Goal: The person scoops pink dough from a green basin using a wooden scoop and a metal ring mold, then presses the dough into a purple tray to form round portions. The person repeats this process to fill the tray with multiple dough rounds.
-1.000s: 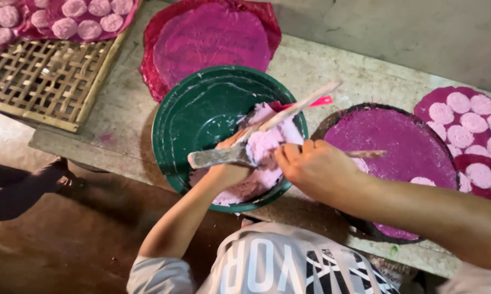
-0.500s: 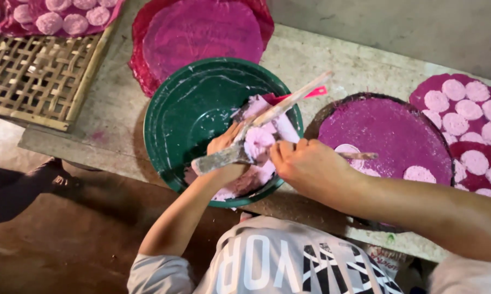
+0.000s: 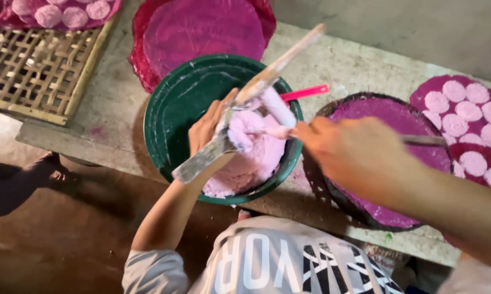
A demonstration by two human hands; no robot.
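Note:
A green bowl (image 3: pixel 164 114) with pale pink dough (image 3: pixel 251 163) stands on a concrete ledge in front of me. My left hand (image 3: pixel 204 128) grips a long flat wooden paddle (image 3: pixel 267 73) over the bowl, with a lump of dough stuck to its blade. My right hand (image 3: pixel 354 155), blurred, holds a thin stick (image 3: pixel 422 140) whose tip touches that lump. A pink plastic handle (image 3: pixel 305 92) pokes out over the bowl's far rim.
A round dark tray with a purple surface (image 3: pixel 387 117) sits right of the bowl. Pink dough discs (image 3: pixel 468 103) lie on purple cloth at far right. Behind the bowl is a magenta round tray (image 3: pixel 202 27). A bamboo lattice rack (image 3: pixel 33 60) lies at left, with more discs (image 3: pixel 49 13) above it.
The paddle has lifted and tilted steeper over the bowl with dough on it. My right hand has slid to the right, drawing the thin stick along the lump.

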